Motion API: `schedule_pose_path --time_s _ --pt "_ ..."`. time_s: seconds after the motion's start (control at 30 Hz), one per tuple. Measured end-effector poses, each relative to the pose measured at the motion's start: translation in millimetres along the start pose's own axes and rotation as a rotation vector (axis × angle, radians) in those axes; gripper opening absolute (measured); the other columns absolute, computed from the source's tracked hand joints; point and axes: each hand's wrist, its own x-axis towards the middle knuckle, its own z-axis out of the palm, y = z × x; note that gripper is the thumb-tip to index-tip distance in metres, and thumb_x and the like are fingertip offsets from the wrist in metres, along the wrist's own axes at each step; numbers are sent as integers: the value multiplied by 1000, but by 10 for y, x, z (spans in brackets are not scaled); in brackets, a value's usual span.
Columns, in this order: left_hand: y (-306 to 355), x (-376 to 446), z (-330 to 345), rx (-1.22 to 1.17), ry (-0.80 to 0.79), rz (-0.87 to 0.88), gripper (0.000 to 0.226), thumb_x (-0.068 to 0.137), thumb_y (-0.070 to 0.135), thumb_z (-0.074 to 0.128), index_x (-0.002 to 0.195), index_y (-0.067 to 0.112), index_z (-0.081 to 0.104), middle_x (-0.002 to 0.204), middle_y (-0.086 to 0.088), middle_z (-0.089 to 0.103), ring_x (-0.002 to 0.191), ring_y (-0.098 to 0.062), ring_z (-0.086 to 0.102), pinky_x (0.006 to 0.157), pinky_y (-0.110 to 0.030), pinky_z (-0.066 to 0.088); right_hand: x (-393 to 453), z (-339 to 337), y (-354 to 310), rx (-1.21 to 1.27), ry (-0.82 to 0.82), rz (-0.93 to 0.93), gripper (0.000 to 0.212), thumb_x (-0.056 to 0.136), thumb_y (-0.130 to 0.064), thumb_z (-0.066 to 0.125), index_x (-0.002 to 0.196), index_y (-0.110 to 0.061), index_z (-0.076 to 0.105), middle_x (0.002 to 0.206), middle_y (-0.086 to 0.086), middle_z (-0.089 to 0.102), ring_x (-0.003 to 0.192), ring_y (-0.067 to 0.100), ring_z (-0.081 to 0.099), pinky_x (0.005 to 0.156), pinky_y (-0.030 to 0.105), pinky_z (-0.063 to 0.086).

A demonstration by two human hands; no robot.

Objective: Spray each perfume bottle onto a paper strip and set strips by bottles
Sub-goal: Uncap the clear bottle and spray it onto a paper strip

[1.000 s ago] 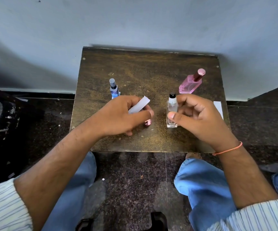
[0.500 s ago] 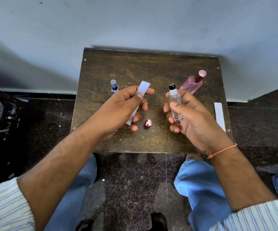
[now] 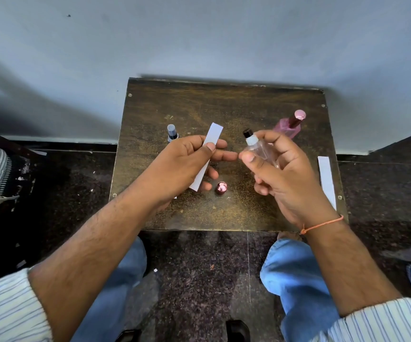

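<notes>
Though no brand or writing can be read on any bottle, the right hand (image 3: 281, 169) grips the clear bottle (image 3: 258, 149), now raised higher and tilted with its black nozzle toward the paper strip (image 3: 207, 156) pinched in the left hand (image 3: 187, 164). Both are held above the counter (image 3: 224, 213), closer together than half a second ago. Below them the pink cap (image 3: 221, 188) lies unmoved, as does the spare strip (image 3: 326, 181) at the right edge.

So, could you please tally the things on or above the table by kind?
Perfume bottles: 3 (clear one held by the right hand, pink, blue)
Paper strips: 2 (one held by the left hand, one lying)
Loose caps: 1
Total: 6
</notes>
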Motion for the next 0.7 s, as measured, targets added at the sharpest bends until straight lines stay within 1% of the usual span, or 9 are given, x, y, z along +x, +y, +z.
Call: schedule_pose_path --time_s 0.07,0.17,0.23,0.3,0.37,0.47,0.57,0.63,0.7 --pt "5 -5 1 -32 -5 -1 28 116 23 46 130 9 65 120 2 83 75 -13 64 63 -26 61 4 2 11 16 -6 5 29 88 -27 80 113 -32 66 91 7 71 61 14 46 46 25 34" --pt "-6 -6 16 -49 -13 -6 28 116 21 46 129 8 68 120 1 83 82 -14 67 64 -23 61 4 -5 -4 -28 -1 57 23 97 -38 76 117 -30 67 81 -2 60 63 13 51 45 24 33" --pt "-18 -6 30 -38 -12 -8 29 116 21 47 129 10 70 120 1 83 90 -16 67 67 -23 60 10 13 -21 -51 26 86 34 97 -52 64 115 -23 69 76 -3 54 58 15 53 45 24 33" --pt "-29 -6 40 -41 -12 -20 29 115 21 48 128 12 72 120 1 83 94 -16 68 68 -22 60 21 41 -36 -81 78 99 44 97 -63 54 100 -22 70 70 -3 52 52 18 50 45 25 32" --pt "-33 -7 46 -32 -13 -28 29 114 22 50 129 13 74 119 3 83 94 -11 69 69 -19 60 35 55 -38 -115 122 100 51 97 -70 47 89 -23 65 66 -4 52 47 19 48 46 26 29" --pt "-54 2 51 -8 -10 -7 28 113 21 54 130 14 76 120 6 83 91 5 71 75 -13 58 56 77 -34 -121 148 97 52 95 -74 45 85 -24 58 64 2 56 46 19 44 43 22 25" --pt "-62 11 52 -16 4 4 27 111 21 58 129 15 78 114 12 83 90 13 70 82 -9 52 61 101 -37 -135 158 100 58 94 -75 43 84 -21 60 57 5 51 43 17 38 40 20 26" --pt "-59 17 49 -16 -14 -5 27 109 27 61 128 21 79 109 18 83 98 12 71 91 -13 49 57 100 -38 -180 141 78 64 93 -77 43 79 -18 63 54 5 48 43 15 37 41 20 28" --pt "-60 22 47 -18 -29 -9 28 108 32 62 126 23 80 116 14 82 111 -3 75 98 -20 51 50 104 -33 -241 144 21 68 92 -76 46 72 -14 62 51 4 47 43 14 39 43 22 31"
